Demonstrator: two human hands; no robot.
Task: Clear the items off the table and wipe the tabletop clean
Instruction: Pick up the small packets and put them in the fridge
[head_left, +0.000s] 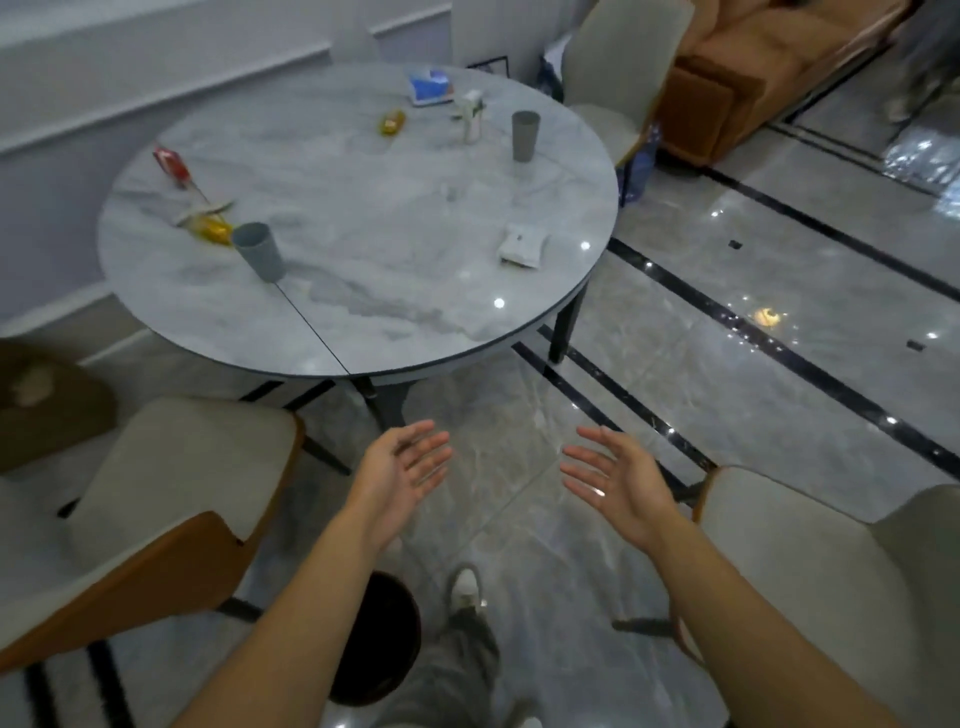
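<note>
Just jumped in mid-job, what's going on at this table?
Nothing is in hand. The person's left hand and right hand hover open, short of the round grey marble table. On it stand a near grey cup and a far grey cup, plus a white packet and a blue tissue pack.

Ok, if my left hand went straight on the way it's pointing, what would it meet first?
Probably the near rim of the round table: your left hand points forward at it, with only floor between. Whether it is level with the rim is unclear.
</note>
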